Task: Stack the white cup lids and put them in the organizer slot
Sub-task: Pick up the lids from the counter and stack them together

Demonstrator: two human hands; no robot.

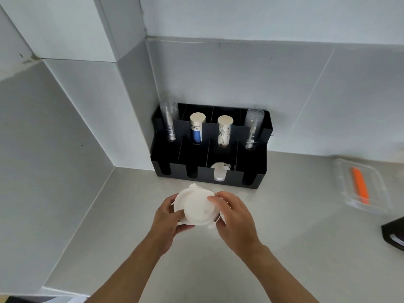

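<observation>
I hold a loose stack of white cup lids (196, 206) above the counter, in front of the black organizer (258, 156). My left hand (168, 221) grips the stack from the left and underneath. My right hand (234, 215) holds its right edge, fingers resting on the top lid. The lids sit slightly offset from one another. In the organizer's front row, the third slot from the left holds several white lids (219, 171); the other front slots look dark.
The organizer's back row holds two stacks of clear cups (169, 119) (252, 127) and two stacks of paper cups (196, 127) (224, 131). A clear plastic container (376, 189) with an orange item lies at the right. A dark box (393, 235) sits at the right edge. Walls close the corner.
</observation>
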